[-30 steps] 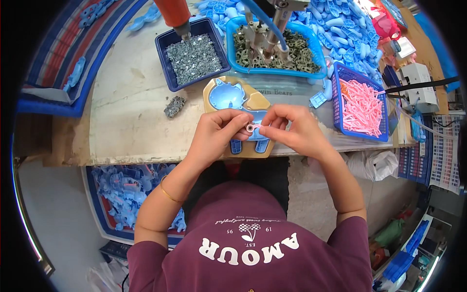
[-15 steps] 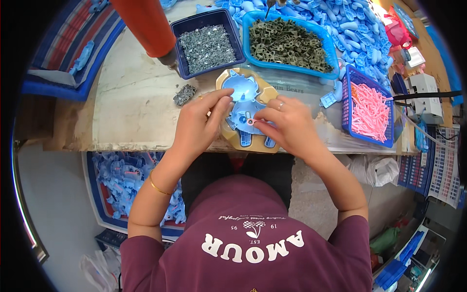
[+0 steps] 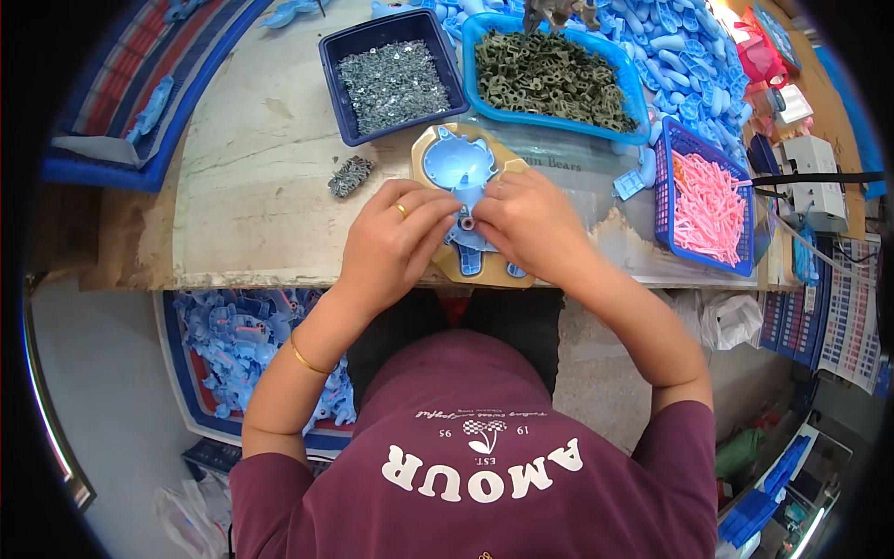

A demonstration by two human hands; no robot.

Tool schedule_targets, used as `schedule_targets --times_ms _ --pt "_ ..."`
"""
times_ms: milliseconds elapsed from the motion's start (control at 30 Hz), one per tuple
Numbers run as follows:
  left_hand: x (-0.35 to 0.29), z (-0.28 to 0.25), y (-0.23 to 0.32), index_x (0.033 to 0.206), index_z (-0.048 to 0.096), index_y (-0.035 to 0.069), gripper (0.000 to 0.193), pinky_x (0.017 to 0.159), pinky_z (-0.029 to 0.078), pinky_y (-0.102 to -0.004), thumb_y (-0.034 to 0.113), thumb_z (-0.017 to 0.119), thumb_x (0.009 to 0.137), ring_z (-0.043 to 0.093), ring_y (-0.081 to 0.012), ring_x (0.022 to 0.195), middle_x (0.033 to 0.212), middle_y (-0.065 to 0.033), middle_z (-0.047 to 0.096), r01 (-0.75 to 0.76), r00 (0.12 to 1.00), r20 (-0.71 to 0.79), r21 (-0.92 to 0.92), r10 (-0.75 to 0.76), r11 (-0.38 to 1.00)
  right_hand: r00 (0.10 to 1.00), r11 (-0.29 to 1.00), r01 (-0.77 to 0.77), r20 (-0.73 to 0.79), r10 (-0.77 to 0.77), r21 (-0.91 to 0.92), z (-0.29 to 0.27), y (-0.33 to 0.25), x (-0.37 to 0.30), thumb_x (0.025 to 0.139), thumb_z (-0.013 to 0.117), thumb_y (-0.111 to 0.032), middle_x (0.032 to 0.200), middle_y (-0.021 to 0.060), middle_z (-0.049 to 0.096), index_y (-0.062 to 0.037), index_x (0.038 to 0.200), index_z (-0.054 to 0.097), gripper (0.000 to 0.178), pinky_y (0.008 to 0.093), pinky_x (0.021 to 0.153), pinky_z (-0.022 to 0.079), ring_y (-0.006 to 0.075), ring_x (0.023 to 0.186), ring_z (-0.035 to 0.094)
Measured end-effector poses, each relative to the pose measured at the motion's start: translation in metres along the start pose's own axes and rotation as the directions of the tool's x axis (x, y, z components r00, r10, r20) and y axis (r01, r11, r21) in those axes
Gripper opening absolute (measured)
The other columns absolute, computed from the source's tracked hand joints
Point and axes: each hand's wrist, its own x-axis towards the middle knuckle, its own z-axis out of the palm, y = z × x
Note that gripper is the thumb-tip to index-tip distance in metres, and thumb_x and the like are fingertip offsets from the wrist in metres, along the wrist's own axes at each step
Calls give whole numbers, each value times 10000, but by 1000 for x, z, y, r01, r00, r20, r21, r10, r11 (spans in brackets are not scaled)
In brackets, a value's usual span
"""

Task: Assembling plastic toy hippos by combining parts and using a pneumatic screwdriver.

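Note:
A light-blue plastic toy shell (image 3: 458, 160), shaped like a bear with a hollow round head, lies in a tan fixture (image 3: 494, 266) at the table's front. Both hands meet over its body. My left hand (image 3: 396, 238) has its fingers bent and pressed together at the shell's left side; whatever lies under the fingertips is hidden. Closed at the right side is my right hand (image 3: 533, 222), its fingertips against a small pink plastic piece (image 3: 467, 224) with a ring end. The rest of that piece is covered by the fingers.
Behind stand a dark-blue tray of small metal parts (image 3: 391, 86) and a light-blue tray of dark-green clips (image 3: 549, 84). A blue basket (image 3: 664, 200) of pink strips is at right, before heaped blue parts (image 3: 680, 56). A small metal pile (image 3: 351, 176) sits left.
The red-orange hand tool at upper left has left the view. My left hand has moved in to the shell's body, and the pink ring has shifted slightly left and up.

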Motion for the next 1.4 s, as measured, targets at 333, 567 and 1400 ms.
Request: schedule_targets --times_ms 333,567,1400 --pt "-8 2 -6 1147 679 128 301 1091 420 -444 300 686 900 520 -280 1266 1254 -58 602 -231 936 303 156 176 960 990 999 -29 140 25 24 -10 6 -3 787 743 -141 872 86 645 -61 871 676 134 430 782 490 300 915 624" --pt "-11 1 -4 1142 681 137 292 1091 420 -447 302 689 900 520 -276 1264 1245 -52 607 -213 940 305 166 156 963 980 980 -199 18 199 13 -20 3 -37 780 739 -109 898 73 591 -70 865 642 135 410 732 509 293 889 612" --pt "17 -20 -40 1017 662 56 175 777 504 -424 37 692 846 604 -328 888 1013 -91 656 9 996 -90 220 11 976 619 925 224 -778 109 308 -54 -53 244 953 672 -319 1078 163 685 10 1293 547 489 355 904 522 296 1005 671"
